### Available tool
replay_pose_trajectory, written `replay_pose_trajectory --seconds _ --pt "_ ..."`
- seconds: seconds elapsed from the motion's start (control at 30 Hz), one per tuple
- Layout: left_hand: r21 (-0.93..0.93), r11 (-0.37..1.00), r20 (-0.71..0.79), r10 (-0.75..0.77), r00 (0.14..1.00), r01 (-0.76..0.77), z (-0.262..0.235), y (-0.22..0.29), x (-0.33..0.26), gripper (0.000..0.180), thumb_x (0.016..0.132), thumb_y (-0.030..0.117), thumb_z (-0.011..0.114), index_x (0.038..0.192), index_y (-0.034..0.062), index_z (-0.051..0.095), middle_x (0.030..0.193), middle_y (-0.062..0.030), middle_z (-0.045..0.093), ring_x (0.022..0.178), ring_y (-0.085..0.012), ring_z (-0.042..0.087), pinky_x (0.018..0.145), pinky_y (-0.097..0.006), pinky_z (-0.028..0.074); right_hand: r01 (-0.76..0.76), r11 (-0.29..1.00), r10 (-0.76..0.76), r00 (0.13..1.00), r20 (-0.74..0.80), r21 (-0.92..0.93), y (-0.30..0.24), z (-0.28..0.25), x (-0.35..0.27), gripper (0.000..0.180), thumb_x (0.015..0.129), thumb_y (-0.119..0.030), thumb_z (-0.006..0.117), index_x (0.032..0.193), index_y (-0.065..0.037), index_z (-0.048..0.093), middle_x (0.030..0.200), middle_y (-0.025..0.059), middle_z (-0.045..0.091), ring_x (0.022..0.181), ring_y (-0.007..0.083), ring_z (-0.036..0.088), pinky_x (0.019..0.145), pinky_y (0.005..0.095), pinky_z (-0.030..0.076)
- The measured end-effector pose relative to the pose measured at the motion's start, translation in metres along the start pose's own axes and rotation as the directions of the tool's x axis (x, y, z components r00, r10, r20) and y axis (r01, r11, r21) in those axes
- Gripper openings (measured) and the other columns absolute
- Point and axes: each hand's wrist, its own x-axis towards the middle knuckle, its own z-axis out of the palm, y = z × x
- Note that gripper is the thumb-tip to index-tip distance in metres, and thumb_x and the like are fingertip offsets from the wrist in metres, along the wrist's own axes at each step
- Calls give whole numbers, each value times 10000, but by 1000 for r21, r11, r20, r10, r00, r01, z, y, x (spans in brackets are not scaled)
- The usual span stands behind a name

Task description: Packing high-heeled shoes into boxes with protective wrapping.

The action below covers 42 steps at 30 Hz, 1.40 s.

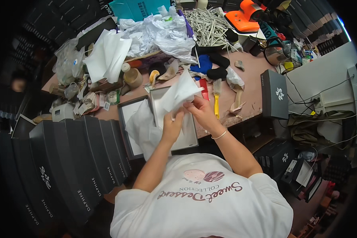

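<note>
Left hand (pixel 173 126) is closed on the lower edge of a white tissue paper sheet (pixel 180 92), pinching it between thumb and fingers. Right hand (pixel 201 112) grips the same sheet just beside it, on the sheet's right lower corner; a thin bracelet (pixel 219 135) sits on that wrist. The sheet rises up and away from both hands, its long axis running from the hands toward the far side of the table (pixel 253 75), with the free pointed corner uppermost. Both hands are touching the sheet, so neither is nearer; the left sits lower and closer to the body. Directly below the hands lies an open shoe box (pixel 190 139), light inside, and its dark-rimmed lid (pixel 125 115) lies to the left with more white paper (pixel 141 127) draped over the two. A yellow-handled brush (pixel 217 97) lies just right of the right hand. Dark closed boxes (pixel 67 158) are stacked at the lower left. Whether the sheet is folded double cannot be confirmed.
</note>
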Motion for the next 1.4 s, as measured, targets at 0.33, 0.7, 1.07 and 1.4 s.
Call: replay_pose_trajectory --seconds 0.33,0.7,1.07,1.4 --pt "937 295 -35 614 788 -188 -4 7 -55 303 861 73 593 1140 -40 570 963 -164 632 880 -274 614 779 -353 476 301 799 -123 929 349 -521 6 -36 -8 217 844 -203 557 806 11 568 810 188 579 773 378 568 703 428 459" --pt "682 725 -167 283 944 -97 10 -1 -31 153 913 56 553 1007 -18 648 869 -35 615 729 -98 538 662 -222 424 -112 342 -60 988 -141 -933 72 -229 -74 738 629 -289 817 1252 -94 474 1470 237 181 1273 437 324 963 545 364" --pt "660 742 -285 394 874 -119 45 22 7 112 820 88 660 873 -7 634 805 -75 600 751 -172 568 695 -281 448 -93 974 60 985 -160 -206 -3 -289 -90 296 819 -142 589 1046 40 646 884 61 648 764 110 598 683 251 488" --pt "267 942 -149 251 956 -205 88 18 11 118 832 97 679 858 -8 633 793 -40 602 703 -99 551 640 -230 446 -265 922 231 962 148 281 -108 -194 -145 561 707 -381 706 977 106 640 911 210 668 738 299 680 664 381 573"
